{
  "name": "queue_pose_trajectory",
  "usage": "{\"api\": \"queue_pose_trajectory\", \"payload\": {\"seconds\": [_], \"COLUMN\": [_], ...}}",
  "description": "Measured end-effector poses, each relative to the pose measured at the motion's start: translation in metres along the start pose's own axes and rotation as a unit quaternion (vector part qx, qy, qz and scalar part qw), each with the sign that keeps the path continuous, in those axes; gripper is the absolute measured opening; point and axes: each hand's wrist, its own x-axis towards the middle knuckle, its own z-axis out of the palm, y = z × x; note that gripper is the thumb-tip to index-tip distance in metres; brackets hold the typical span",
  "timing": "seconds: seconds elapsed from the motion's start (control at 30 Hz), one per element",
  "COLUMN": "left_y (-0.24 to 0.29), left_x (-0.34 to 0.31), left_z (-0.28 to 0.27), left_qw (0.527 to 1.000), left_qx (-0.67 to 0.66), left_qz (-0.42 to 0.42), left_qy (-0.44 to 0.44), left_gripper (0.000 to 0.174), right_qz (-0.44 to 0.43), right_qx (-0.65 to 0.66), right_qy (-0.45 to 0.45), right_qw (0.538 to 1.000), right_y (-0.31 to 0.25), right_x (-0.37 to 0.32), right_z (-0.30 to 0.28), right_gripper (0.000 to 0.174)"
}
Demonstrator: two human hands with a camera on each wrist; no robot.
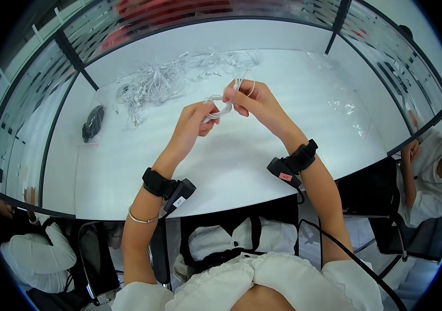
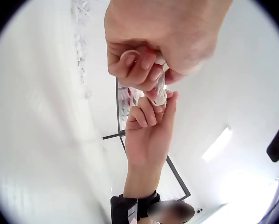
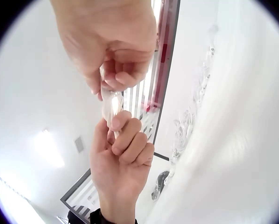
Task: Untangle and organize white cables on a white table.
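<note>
A looped bundle of white cable (image 1: 224,110) is held between both hands above the white table. The left hand (image 1: 194,120) curls its fingers round the lower left side of the loop. On the upper right side, the right hand (image 1: 249,99) pinches the strands, with some cable standing up past its fingers. In the left wrist view the cable (image 2: 160,93) spans the short gap between the left hand (image 2: 162,42) and the right hand (image 2: 148,130). The right wrist view shows the cable (image 3: 112,103) between the right hand (image 3: 109,42) and the left hand (image 3: 120,158).
Tangled white cables (image 1: 153,83) lie along the back left of the table (image 1: 221,171). A black cable bundle (image 1: 93,123) rests at the left edge, and clear plastic bags (image 1: 348,111) at the right. Low partitions surround the table; people sit on both sides.
</note>
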Motion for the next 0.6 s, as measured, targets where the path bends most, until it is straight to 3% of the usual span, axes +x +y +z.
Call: {"api": "queue_pose_trajectory", "payload": {"seconds": [0.07,0.17,0.47,0.6], "left_y": [0.004,0.009,0.004,0.004], "left_x": [-0.003,-0.005,-0.001,-0.001], "left_z": [0.004,0.013,0.008,0.005], "left_qw": [0.998,0.997,0.990,0.990], "left_qx": [0.025,0.027,0.072,0.027], "left_qz": [0.002,0.021,0.024,-0.009], "left_qy": [-0.057,-0.073,-0.121,-0.137], "left_gripper": [0.042,0.039,0.032,0.030], "right_qz": [-0.007,-0.012,-0.041,-0.063], "right_qx": [0.007,0.026,0.026,0.032], "right_qy": [0.051,0.102,0.168,0.183], "right_qw": [0.999,0.994,0.985,0.980], "right_y": [0.000,-0.002,-0.001,-0.003], "right_x": [0.002,0.004,0.006,0.006], "right_z": [0.002,0.000,-0.015,-0.026], "right_gripper": [0.032,0.034,0.032,0.032]}}
